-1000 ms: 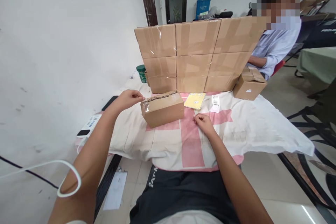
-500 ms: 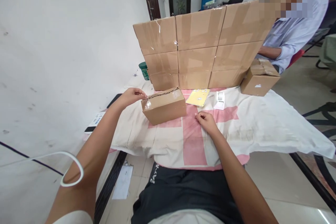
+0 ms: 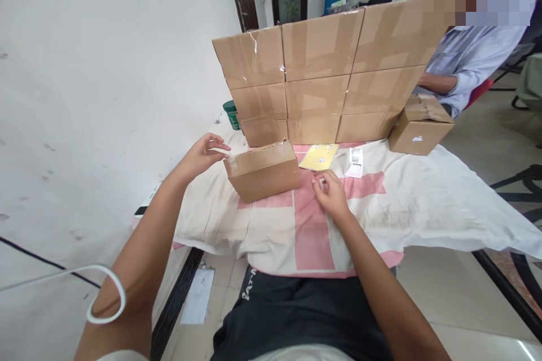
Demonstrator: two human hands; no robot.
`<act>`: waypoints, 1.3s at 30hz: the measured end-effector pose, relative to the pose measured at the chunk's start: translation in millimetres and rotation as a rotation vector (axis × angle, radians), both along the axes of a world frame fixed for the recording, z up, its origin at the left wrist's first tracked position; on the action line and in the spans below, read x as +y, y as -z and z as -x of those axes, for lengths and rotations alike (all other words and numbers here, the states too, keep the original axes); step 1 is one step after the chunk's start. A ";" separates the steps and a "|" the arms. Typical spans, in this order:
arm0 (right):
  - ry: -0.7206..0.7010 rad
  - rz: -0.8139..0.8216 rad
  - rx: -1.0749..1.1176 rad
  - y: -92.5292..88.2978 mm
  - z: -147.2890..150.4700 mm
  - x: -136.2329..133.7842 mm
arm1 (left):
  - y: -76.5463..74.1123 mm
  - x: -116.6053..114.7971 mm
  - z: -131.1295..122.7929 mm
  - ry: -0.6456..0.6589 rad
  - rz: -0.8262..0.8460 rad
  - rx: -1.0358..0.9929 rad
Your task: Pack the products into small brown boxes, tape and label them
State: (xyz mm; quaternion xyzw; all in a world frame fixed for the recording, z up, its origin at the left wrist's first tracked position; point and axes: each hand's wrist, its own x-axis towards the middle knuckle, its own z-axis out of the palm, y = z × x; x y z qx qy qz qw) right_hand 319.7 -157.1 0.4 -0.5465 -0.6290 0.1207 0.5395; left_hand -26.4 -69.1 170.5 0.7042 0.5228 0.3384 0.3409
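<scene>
A small brown cardboard box [image 3: 265, 180] sits on the cloth in front of me, with a ragged edge along the back of its top and clear tape at the top corners. My left hand [image 3: 205, 157] is at the box's upper left corner, fingers spread and holding nothing; whether a fingertip touches the box I cannot tell. To the right of the box, my right hand [image 3: 331, 194] hovers over the cloth with its fingers bent and a small gap between thumb and forefinger. Just beyond it lie a yellow patterned card [image 3: 319, 157] and a white tape dispenser [image 3: 354, 162].
A wall of stacked, taped cardboard boxes [image 3: 317, 76] stands at the back of the cloth-covered table [image 3: 423, 197]. Another carton [image 3: 421, 130] is at its right end, a green tub [image 3: 231, 114] at its left. Behind it sits a person [image 3: 478, 62]. A white cable [image 3: 121, 293] crosses my left forearm.
My left hand has drawn slightly left and its fingers have spread. The box's top left edge has shifted a little left. My right hand has risen slightly, its thumb and forefinger parting.
</scene>
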 end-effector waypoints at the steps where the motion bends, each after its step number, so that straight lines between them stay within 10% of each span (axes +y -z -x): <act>1: 0.015 -0.095 -0.049 -13.6 10.8 2.2 | -0.4 -1.9 1.5 0.013 -0.015 -0.012; 5: -0.074 -0.319 -0.406 -75.5 68.6 26.6 | 2.3 -5.5 6.0 0.085 -0.024 -0.044; 10: -0.246 -0.065 -0.825 -116.5 123.3 75.1 | 12.1 -7.5 10.4 0.117 -0.128 0.016; 17: -0.334 0.248 -0.881 -102.4 136.0 109.9 | 14.9 -21.9 16.0 -0.021 -0.222 -0.138; 28: -0.388 0.140 -0.826 -95.3 132.4 117.6 | 31.9 11.2 20.9 0.027 0.121 -0.096; 39: -0.446 0.155 -0.769 -101.5 129.4 126.7 | 50.3 23.7 10.3 -0.003 0.059 0.060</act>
